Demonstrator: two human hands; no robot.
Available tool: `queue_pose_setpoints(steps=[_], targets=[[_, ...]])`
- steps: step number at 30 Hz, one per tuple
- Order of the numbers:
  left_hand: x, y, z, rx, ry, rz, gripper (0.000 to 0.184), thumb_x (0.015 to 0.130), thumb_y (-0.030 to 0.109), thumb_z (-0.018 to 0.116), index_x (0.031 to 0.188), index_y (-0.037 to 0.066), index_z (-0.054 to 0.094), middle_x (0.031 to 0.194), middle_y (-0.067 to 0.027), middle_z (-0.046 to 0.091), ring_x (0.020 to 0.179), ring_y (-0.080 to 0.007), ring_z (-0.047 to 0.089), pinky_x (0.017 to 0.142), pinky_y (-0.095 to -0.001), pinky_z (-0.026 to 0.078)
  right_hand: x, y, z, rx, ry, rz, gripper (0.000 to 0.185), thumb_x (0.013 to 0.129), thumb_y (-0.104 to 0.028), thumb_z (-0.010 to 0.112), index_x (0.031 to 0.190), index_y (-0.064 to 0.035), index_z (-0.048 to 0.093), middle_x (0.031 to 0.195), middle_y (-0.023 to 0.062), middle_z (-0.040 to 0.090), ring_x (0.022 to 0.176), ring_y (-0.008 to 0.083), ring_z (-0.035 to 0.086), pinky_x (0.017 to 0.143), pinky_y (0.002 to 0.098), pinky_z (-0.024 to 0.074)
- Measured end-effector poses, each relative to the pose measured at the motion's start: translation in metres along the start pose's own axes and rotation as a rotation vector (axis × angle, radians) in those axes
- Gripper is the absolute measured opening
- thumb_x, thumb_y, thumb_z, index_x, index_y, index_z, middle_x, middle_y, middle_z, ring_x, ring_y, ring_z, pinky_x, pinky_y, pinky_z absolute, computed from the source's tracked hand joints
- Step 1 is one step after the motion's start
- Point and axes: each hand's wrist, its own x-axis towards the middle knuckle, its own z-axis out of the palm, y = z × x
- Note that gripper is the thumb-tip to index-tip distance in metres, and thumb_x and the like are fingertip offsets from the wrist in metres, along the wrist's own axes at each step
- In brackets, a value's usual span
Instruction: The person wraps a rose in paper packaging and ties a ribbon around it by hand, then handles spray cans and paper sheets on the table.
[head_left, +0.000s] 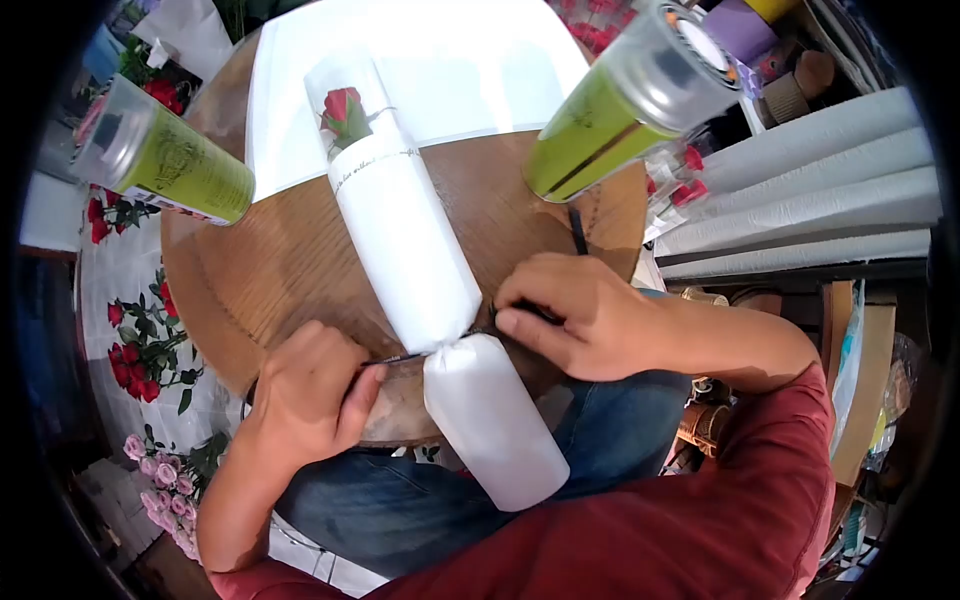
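Note:
A single red rose (pixel 342 108) shows at the top of a white paper wrap (pixel 408 240), with a clear sleeve around the bloom and a line of dark lettering near the paper's upper edge. The wrap lies slanted on the table, gathered to a narrow waist, and its lower part flares over the table's near edge. A thin dark ribbon (pixel 397 358) runs out both ways from that waist. My left hand (pixel 308 392) pinches its left side. Closed around the right side is my right hand (pixel 578 312); a dark strip (pixel 577 230) sticks out beyond it.
Two green cans with clear caps stand on the round wooden table (pixel 265 270), one can (pixel 190 165) at left and the other can (pixel 600 130) at right. White sheets (pixel 450 70) cover the far side. Red roses (pixel 130 370) and pink roses (pixel 165 485) are on the left.

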Motion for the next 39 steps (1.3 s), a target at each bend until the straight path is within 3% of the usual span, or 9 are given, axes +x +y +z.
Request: queue_pose_setpoints(steps=[6, 10, 13, 17, 20, 25, 29, 32, 39], targets=[[-0.008, 0.039, 0.000, -0.212, 0.241, -0.304, 0.034, 0.082, -0.011, 0.066, 0.116, -0.003, 0.065, 0.112, -0.0174, 0.067, 0.082, -0.0214, 0.064, 0.074, -0.0293, 0.051, -0.022, -0.030, -0.009, 0.259, 0.195, 0.311, 0.015, 0.097, 0.001, 0.063, 0.112, 0.0028, 0.060, 0.113, 0.0117, 0.071, 0.098, 0.0111, 0.067, 0.082, 0.0289, 0.0548], [-0.019, 0.042, 0.009, -0.564, 0.561, -0.444, 0.026, 0.091, -0.006, 0.065, 0.116, -0.004, 0.065, 0.115, -0.0104, 0.066, 0.091, -0.0153, 0.062, 0.087, -0.0311, 0.055, -0.029, -0.041, -0.003, 0.663, 0.376, 0.380, 0.017, 0.092, -0.001, 0.070, 0.109, 0.0023, 0.066, 0.117, 0.0078, 0.069, 0.092, 0.0148, 0.067, 0.077, 0.0267, 0.0553], [-0.013, 0.039, 0.010, -0.779, 0.709, -0.496, 0.019, 0.098, -0.004, 0.056, 0.115, -0.004, 0.065, 0.120, -0.0111, 0.066, 0.105, -0.0164, 0.063, 0.094, -0.0315, 0.053, -0.030, -0.047, -0.004, 0.353, 0.418, 0.241, 0.013, 0.091, 0.001, 0.069, 0.103, 0.0045, 0.065, 0.133, 0.0109, 0.059, 0.099, 0.0153, 0.066, 0.079, 0.0275, 0.0567], [-0.028, 0.043, 0.004, -0.368, 0.660, -0.417, 0.021, 0.099, -0.005, 0.053, 0.116, -0.003, 0.065, 0.121, -0.0111, 0.066, 0.110, -0.0176, 0.064, 0.096, -0.0318, 0.052, -0.045, -0.060, -0.016, 0.351, 0.379, 0.409, 0.011, 0.090, -0.001, 0.068, 0.097, 0.0049, 0.063, 0.140, 0.0131, 0.051, 0.103, 0.0176, 0.066, 0.075, 0.0297, 0.0588], [-0.051, 0.052, -0.004, 0.201, 0.486, -0.356, 0.023, 0.097, -0.007, 0.050, 0.114, -0.003, 0.064, 0.116, -0.0134, 0.067, 0.107, -0.0203, 0.069, 0.088, -0.0334, 0.055, -0.066, -0.062, -0.033, 0.209, 0.353, 0.426, 0.009, 0.093, -0.005, 0.067, 0.095, 0.0024, 0.062, 0.128, 0.0143, 0.059, 0.080, 0.0139, 0.068, 0.061, 0.0267, 0.0571], [-0.072, 0.079, -0.010, -0.467, 0.285, -0.690, 0.022, 0.092, -0.004, 0.064, 0.114, -0.005, 0.064, 0.093, -0.0074, 0.069, 0.084, -0.0128, 0.068, 0.073, -0.0285, 0.056, -0.074, -0.083, -0.054, 0.478, 0.074, 0.747, 0.019, 0.098, -0.016, 0.067, 0.086, -0.0027, 0.062, 0.123, 0.0164, 0.064, 0.082, 0.0153, 0.073, 0.055, 0.0242, 0.0544], [-0.080, 0.084, -0.006, -0.660, 0.220, -0.782, 0.031, 0.086, -0.006, 0.072, 0.116, -0.004, 0.065, 0.094, -0.0076, 0.071, 0.084, -0.0121, 0.065, 0.073, -0.0277, 0.055, -0.070, -0.104, -0.044, 0.674, 0.089, 0.471, 0.021, 0.098, -0.018, 0.067, 0.087, -0.0008, 0.062, 0.123, 0.0181, 0.067, 0.095, 0.0184, 0.073, 0.061, 0.0251, 0.0555], [-0.078, 0.094, -0.015, -0.326, 0.220, -0.712, 0.023, 0.086, -0.004, 0.072, 0.109, -0.005, 0.069, 0.090, -0.0080, 0.072, 0.081, -0.0132, 0.066, 0.075, -0.0291, 0.055, -0.054, -0.094, -0.025, 0.800, -0.008, 0.180, 0.024, 0.099, -0.020, 0.067, 0.108, 0.0022, 0.069, 0.115, 0.0111, 0.072, 0.099, 0.0152, 0.071, 0.067, 0.0266, 0.0550], [-0.049, 0.136, -0.041, -0.118, 0.260, -0.484, 0.022, 0.089, -0.005, 0.066, 0.112, -0.004, 0.069, 0.092, -0.0072, 0.072, 0.079, -0.0125, 0.065, 0.073, -0.0266, 0.052, 0.009, -0.068, -0.008, 0.857, -0.068, 0.013, 0.033, 0.093, 0.002, 0.052, 0.123, 0.0031, 0.067, 0.116, 0.0110, 0.072, 0.079, 0.0129, 0.069, 0.064, 0.0241, 0.0514]])
